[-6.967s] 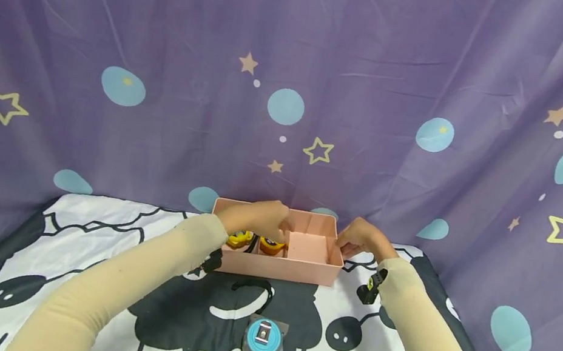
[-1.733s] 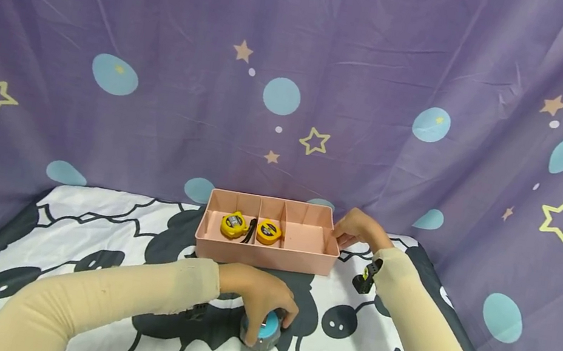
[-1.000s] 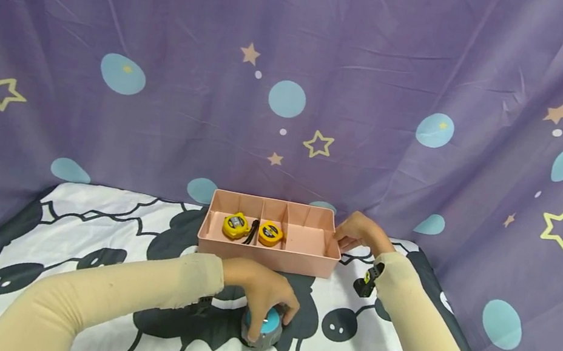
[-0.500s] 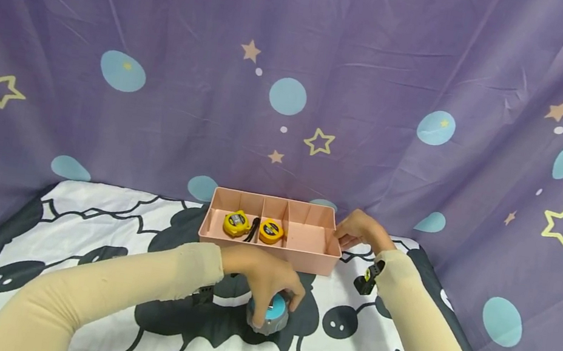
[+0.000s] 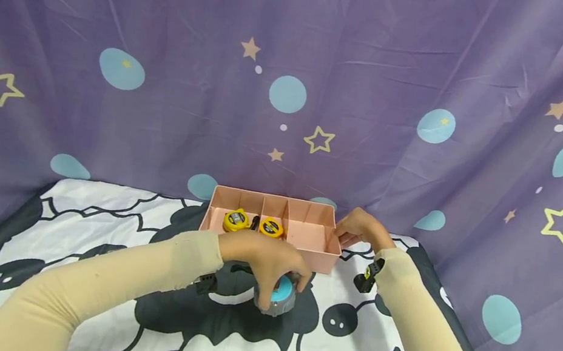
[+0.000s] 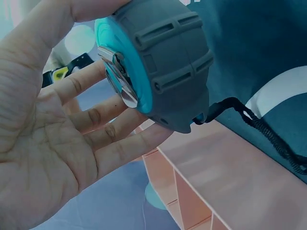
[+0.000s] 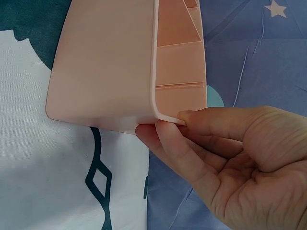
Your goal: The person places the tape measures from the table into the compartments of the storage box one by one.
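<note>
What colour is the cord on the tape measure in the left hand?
Black; the cord shows best in the left wrist view, trailing from the tape measure.

Soft, even light fills the head view, blue dots (image 5: 502, 319) stretching to ovals at the sides, while the wrist views run dimmer and cooler, a pale gleam catching the metal clip (image 6: 128, 96) of the tape measure (image 6: 175, 52), grey shading over the white cloth (image 7: 43, 177).

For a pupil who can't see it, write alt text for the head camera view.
The left hand grips a grey-and-blue tape measure in front of a pink three-compartment box, whose end the right hand pinches. A yellow tape measure lies in the left compartment, another in the middle one.
</note>
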### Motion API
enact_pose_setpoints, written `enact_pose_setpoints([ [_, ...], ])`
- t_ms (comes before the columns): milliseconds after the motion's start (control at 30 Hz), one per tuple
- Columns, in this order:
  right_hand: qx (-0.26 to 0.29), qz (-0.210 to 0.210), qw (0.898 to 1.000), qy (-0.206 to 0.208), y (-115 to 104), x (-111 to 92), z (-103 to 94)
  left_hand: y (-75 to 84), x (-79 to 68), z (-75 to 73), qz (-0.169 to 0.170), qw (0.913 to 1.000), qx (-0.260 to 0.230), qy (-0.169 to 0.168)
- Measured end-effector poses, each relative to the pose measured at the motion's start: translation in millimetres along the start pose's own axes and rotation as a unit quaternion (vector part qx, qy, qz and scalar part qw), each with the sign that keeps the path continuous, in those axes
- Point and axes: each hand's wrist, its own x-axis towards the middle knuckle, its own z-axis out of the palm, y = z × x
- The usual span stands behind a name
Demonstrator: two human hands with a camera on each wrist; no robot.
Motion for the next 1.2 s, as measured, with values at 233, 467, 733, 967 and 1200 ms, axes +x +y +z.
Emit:
enact_pose_setpoints([
  [233,0.012,0.0,1.0,-0.004,1,0,0.1,3.4,-3.0,-9.4,-0.004,0.9995,-0.018,0.027],
  [467,0.005,0.0,1.0,-0.006,1,0,-1.1,8.0,-9.2,-28.1,0.0,0.9989,0.006,0.046],
  [733,0.001,0.0,1.0,-0.01,0,1,-1.7,5.2,-15.8,-43.8,-0.005,0.9973,0.009,0.073],
  [967,-0.001,0.001,1.0,-0.005,0,-1,-1.6,3.7,-20.2,-56.5,-0.006,0.9954,0.017,0.094],
  [1200,0.004,0.0,1.0,-0.004,1,-1,-1.2,-0.4,-21.5,-70.5,-0.017,0.9939,0.013,0.108],
])
